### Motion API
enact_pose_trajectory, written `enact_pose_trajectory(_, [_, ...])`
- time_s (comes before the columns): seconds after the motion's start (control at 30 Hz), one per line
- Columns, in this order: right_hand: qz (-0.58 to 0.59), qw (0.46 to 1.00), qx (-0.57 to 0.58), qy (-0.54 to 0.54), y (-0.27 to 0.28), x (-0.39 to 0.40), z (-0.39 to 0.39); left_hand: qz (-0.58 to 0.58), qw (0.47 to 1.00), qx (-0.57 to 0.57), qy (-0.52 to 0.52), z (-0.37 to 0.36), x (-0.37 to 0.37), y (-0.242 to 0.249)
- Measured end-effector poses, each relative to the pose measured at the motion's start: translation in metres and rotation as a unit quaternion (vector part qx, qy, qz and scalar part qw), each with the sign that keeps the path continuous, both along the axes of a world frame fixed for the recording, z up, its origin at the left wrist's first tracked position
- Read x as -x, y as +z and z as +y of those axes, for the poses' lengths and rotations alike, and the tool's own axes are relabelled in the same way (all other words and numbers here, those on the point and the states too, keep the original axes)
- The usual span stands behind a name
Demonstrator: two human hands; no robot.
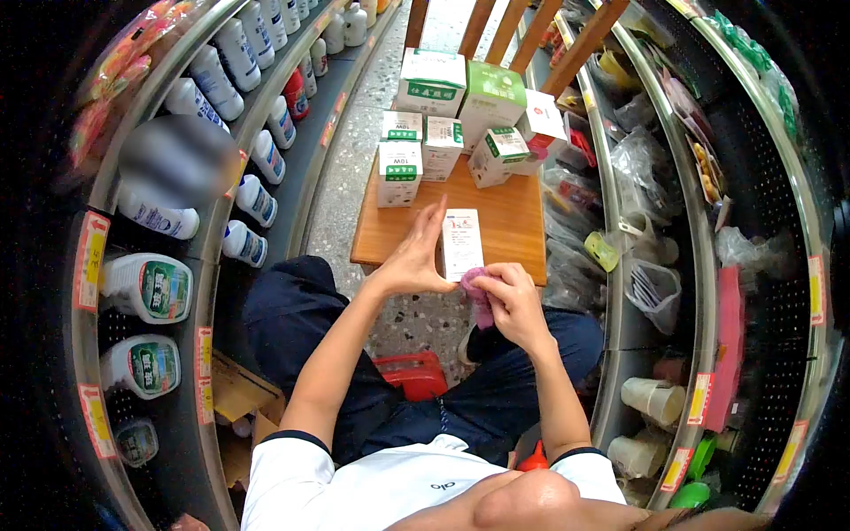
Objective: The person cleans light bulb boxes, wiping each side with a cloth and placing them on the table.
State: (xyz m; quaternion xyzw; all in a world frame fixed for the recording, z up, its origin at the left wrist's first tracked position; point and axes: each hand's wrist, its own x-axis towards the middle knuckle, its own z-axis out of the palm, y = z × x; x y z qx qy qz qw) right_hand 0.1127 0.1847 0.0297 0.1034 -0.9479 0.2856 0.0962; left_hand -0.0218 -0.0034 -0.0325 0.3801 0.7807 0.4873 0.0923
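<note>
On the seat of a wooden chair (513,217) stands a white box with printed text (461,243), close to its front edge. My left hand (418,255) is beside the box's left side, fingers apart and stretched forward, thumb near its lower edge. A pink cloth (482,305) is pinched in my right hand (513,305) at the box's lower right corner. Behind the box are several white and green boxes, among them a small 10W box (400,168), a larger green-topped box (490,99) and a tilted small box (498,157).
Shelves with white bottles (257,199) and green-labelled bottles (149,288) line the left. Shelves at the right hold plastic-wrapped goods (644,168) and cups (653,400). A red object (413,375) lies between my legs. Wooden slats (478,29) rise at the chair's far side.
</note>
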Motion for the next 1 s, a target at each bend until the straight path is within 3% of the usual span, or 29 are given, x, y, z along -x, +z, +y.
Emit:
enact_pose_trajectory(0.2, [-0.039, 0.996, 0.082, 0.018, 0.013, -0.009, 0.011, -0.008, 1.0, -0.018, -0.005, 0.0, 0.001, -0.005])
enact_pose_trajectory(0.3, [0.029, 0.998, 0.05, 0.02, 0.018, 0.006, 0.0, 0.007, 1.0, -0.019, 0.012, 0.002, 0.001, -0.009])
enact_pose_trajectory(0.43, [0.018, 0.995, -0.019, 0.092, 0.01, 0.025, -0.014, 0.007, 0.999, -0.035, 0.005, -0.001, 0.002, -0.011])
enact_pose_trajectory(0.83, [0.09, 0.989, -0.111, 0.029, -0.011, 0.102, -0.012, -0.044, 0.997, -0.062, -0.012, -0.001, 0.004, -0.021])
enact_pose_trajectory(1.0, [0.104, 0.992, -0.078, 0.005, -0.015, 0.115, -0.013, -0.023, 0.998, -0.066, 0.006, 0.0, 0.0, -0.015])
